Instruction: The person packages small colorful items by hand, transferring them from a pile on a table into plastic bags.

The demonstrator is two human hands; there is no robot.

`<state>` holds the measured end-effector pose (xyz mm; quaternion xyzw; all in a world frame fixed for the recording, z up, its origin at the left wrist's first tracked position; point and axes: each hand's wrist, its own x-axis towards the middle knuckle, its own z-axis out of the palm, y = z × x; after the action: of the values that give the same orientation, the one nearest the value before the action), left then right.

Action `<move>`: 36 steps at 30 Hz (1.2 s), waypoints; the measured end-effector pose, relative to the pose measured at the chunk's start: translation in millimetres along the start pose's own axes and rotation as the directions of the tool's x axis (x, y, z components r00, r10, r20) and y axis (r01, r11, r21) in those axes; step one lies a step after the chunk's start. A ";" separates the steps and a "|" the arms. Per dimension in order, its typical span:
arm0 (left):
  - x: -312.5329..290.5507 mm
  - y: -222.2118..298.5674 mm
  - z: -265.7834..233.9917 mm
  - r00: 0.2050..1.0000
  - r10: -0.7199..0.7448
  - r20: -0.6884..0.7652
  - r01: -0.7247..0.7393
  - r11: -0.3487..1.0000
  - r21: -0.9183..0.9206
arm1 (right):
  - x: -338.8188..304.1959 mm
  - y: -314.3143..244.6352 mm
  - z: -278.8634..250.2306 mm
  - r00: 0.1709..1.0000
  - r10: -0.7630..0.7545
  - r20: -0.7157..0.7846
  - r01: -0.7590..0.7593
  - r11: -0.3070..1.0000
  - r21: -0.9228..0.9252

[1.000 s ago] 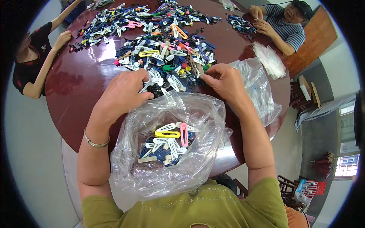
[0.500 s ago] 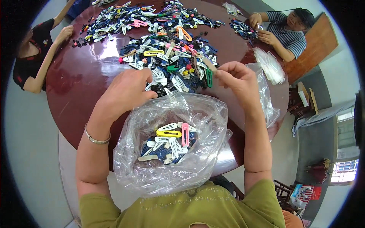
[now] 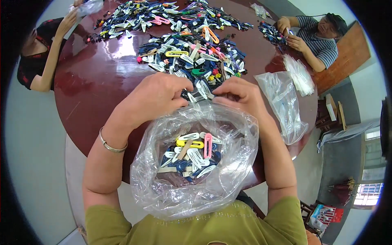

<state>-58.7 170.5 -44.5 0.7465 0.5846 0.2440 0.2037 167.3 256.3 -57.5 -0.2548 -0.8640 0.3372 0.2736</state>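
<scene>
Both my hands are at the near edge of a pile of hair clips (image 3: pixel 192 57), just beyond the mouth of a clear plastic bag (image 3: pixel 149 183). My left hand (image 3: pixel 157 96) has its fingers and thumb bent in around the pile's edge; what lies between them is partly hidden. With thumb and forefinger, my right hand (image 3: pixel 241 96) grips the end of a white hair clip (image 3: pixel 203 89). Inside the open bag lie white clips, a yellow clip (image 3: pixel 196 144), a pink clip (image 3: pixel 208 145) and a beige clip (image 3: pixel 185 149) across the yellow one.
A larger heap of clips (image 3: pixel 143 20) covers the far side of the round dark red table (image 3: pixel 90 90). At right lie an empty clear bag (image 3: pixel 281 102) and a stack of small clear sleeves (image 3: pixel 299 73). One person sits at far left, another at far right, beside a smaller clip pile (image 3: pixel 271 32).
My right hand has come down and left from the pile's right side, and the beige clip it held now lies in the bag. My left hand has shifted right. The left person now holds a clear bag.
</scene>
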 end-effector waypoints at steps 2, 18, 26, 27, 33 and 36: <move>1.6 -6.5 5.2 0.990 0.137 -0.027 -0.138 0.989 -0.048 | 0.6 -0.7 6.5 1.000 -0.026 0.001 0.026 0.994 -0.106; 6.3 -16.5 21.3 0.949 0.278 -0.145 -0.276 0.960 0.036 | -1.6 5.2 20.2 0.974 -0.076 -0.216 0.067 0.996 -0.051; 7.7 -19.6 13.1 0.944 0.189 -0.271 -0.186 0.982 0.038 | -1.7 -15.5 -7.5 0.882 0.470 -0.030 -0.311 0.629 0.713; 5.8 -21.1 12.3 0.947 0.174 -0.272 -0.170 0.985 0.037 | -1.5 -19.5 -9.4 0.883 0.470 -0.015 -0.319 0.622 0.715; 2.8 -16.5 9.3 0.960 0.035 -0.277 -0.037 0.999 -0.001 | 2.8 -13.3 0.0 0.940 0.337 -0.045 -0.273 0.829 0.488; 6.2 -18.9 12.9 0.941 0.149 -0.305 -0.126 0.988 0.093 | 0.8 13.5 5.5 0.997 0.038 -0.067 -0.025 0.982 0.187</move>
<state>-64.4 180.7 -65.2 0.7445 0.5643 0.3508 0.0646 166.6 263.0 -70.5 -0.2537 -0.8145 0.4114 0.3210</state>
